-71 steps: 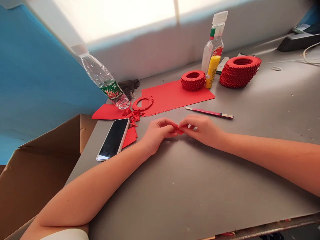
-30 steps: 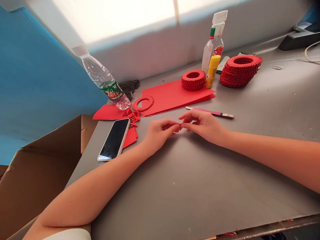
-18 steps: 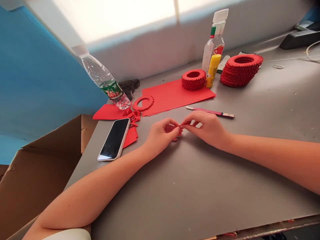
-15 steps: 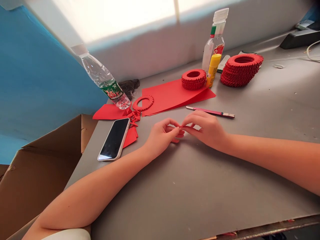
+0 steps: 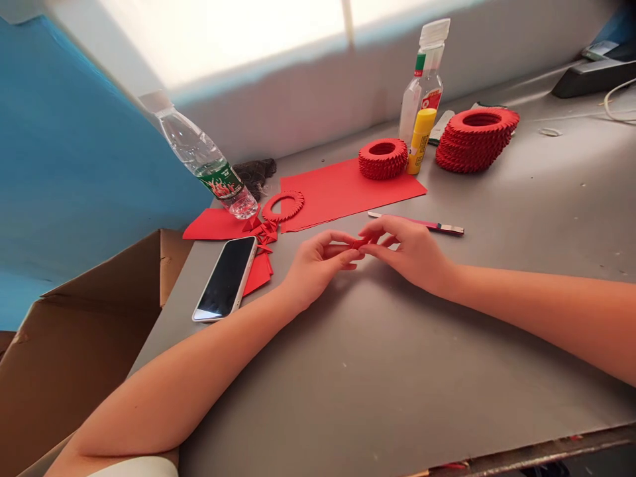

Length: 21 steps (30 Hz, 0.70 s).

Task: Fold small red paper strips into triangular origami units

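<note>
Centrally, a small red paper piece [image 5: 358,244] sits between the fingertips of both hands, over the grey tabletop [image 5: 377,371]. The left hand [image 5: 315,265] pinches it between thumb and fingers; the right hand [image 5: 410,252] grips its other side, thumb and forefinger nearly together. Just beyond lies a craft knife [image 5: 444,228], then red paper sheets [image 5: 332,195] bearing a short stack of toothed paper rings [image 5: 382,168] beside a yellow glue stick [image 5: 421,142].
</note>
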{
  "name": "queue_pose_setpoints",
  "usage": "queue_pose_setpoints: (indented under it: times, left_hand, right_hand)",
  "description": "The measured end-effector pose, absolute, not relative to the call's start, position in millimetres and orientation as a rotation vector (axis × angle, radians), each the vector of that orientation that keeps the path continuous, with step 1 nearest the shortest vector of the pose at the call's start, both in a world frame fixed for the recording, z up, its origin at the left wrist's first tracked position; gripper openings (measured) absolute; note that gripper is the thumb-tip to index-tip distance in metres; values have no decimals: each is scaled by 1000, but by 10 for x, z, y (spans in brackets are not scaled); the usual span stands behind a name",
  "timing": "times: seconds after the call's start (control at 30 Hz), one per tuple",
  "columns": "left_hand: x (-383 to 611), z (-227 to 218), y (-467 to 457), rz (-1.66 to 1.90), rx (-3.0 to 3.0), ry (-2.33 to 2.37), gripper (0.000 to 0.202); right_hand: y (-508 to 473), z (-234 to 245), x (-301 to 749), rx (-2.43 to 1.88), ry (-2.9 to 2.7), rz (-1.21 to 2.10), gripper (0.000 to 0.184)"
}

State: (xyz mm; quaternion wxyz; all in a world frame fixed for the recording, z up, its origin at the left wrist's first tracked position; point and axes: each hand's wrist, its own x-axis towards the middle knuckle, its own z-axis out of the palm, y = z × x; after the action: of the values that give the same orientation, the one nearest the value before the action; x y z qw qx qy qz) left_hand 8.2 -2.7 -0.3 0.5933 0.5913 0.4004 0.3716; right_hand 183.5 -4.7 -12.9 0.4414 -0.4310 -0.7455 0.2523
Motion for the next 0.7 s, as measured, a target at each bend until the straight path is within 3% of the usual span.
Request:
queue_pose_setpoints:
  times: [0.33,0.7]
  left_hand:
    - [31,-67,0,903,1853,1084,17]
    - [-3,-67,-50,722,2430,1175,23]
  right_hand:
    - [-34,-114,1847,-1103,-1854,708,10]
    - [-49,-131,1839,-1138,-1891,803,16]
